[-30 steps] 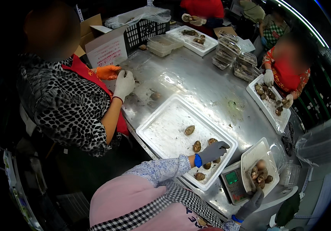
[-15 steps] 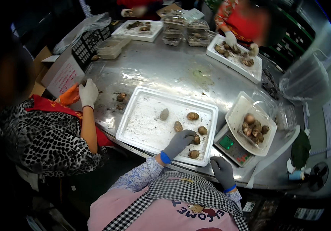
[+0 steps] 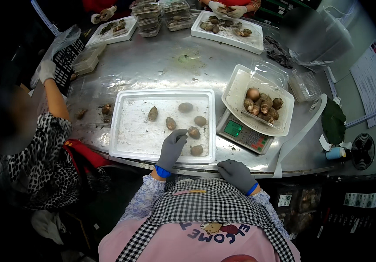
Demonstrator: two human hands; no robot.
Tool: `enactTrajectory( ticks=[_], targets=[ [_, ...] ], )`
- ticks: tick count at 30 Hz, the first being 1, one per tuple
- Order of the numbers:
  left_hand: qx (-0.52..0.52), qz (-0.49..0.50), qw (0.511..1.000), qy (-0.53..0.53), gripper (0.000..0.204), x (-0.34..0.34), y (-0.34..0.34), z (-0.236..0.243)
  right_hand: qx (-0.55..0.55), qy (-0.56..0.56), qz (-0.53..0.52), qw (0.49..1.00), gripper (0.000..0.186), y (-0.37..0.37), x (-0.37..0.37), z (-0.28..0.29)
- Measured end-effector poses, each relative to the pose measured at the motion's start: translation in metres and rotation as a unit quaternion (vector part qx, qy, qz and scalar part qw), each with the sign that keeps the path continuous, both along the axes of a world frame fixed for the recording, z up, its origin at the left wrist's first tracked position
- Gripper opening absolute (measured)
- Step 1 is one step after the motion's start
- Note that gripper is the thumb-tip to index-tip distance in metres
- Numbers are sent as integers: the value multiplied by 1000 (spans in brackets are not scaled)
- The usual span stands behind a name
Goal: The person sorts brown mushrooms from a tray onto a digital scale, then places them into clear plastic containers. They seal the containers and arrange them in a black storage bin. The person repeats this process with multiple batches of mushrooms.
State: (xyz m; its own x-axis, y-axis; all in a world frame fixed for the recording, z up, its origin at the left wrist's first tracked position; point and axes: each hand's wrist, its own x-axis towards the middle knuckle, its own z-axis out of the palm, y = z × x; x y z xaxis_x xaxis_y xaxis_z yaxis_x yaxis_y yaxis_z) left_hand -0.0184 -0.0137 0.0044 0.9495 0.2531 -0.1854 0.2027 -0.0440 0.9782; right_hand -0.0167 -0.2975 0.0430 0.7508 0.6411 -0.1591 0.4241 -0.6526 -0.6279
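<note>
My left hand [image 3: 171, 150], grey-gloved, is over the front of a white foam tray [image 3: 129, 127], fingers curled beside a brown tuber [image 3: 194, 133]; what they hold, if anything, is hidden. Several other tubers [image 3: 153, 113] lie spread in the tray. My right hand [image 3: 236, 174], also gloved, rests open with slightly bent fingers on the table's front edge, right of that tray. Behind it, a digital scale [image 3: 245, 135] bears a tilted cream container [image 3: 231, 87], in which a clear box holds a pile of tubers [image 3: 262, 105].
A co-worker's arm [image 3: 57, 98] reaches toward a black crate [image 3: 67, 54] at left. Two co-workers' gloved hands [image 3: 236, 11] work over far trays [image 3: 249, 46] near stacked packs [image 3: 148, 19]. A white strap [image 3: 284, 150], blue roll [image 3: 335, 153] and small fan [image 3: 363, 152] are at right.
The view has swung rightward. My right hand has left the cream container for the table edge. My left hand has drawn back slightly. The left co-worker's white glove has moved toward the crate.
</note>
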Motion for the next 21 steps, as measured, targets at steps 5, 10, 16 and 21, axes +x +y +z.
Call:
enactTrajectory(
  ticks=[5, 10, 16, 21],
  targets=[
    [53, -17, 998, -35, 24, 0, -23, 8, 1, -14, -17, 1000, 27, -22, -7, -11],
    [161, 12, 985, -67, 22, 9, -24, 17, 26, -16, -38, 999, 25, -38, -12, -2],
    [295, 72, 942, -144, 30, 15, 15, 0, 26, -29, -36, 999, 22, -42, -7, -2],
    [502, -146, 814, -252, 40, 39, -3, 4, 72, -76, 34, 994, 20, -2, 20, 11]
  ],
)
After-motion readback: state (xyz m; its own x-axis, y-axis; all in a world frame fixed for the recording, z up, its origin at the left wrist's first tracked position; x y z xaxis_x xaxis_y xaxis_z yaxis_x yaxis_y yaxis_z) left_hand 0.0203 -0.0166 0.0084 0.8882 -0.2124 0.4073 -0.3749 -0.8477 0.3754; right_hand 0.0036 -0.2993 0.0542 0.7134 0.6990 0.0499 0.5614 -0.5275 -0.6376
